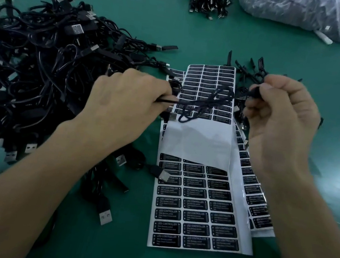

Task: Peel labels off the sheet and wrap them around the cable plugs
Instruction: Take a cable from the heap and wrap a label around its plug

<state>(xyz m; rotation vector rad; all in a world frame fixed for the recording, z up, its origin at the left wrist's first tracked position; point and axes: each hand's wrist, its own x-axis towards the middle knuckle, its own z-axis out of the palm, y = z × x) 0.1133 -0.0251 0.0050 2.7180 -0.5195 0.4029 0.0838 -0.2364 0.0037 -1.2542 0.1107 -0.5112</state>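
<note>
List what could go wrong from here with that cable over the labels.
The cable held between the left hand and right hand hangs in loops over the label sheet; it may snag label edges. The loose plug resting on the sheet's edge could block peeling there.

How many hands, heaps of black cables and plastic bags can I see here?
Hands: 2 (left hand, right hand)
Black cable heaps: 3 (big heap, far heap, small heap by the right hand)
Plastic bags: 1 (plastic bag)
Total: 6
</note>
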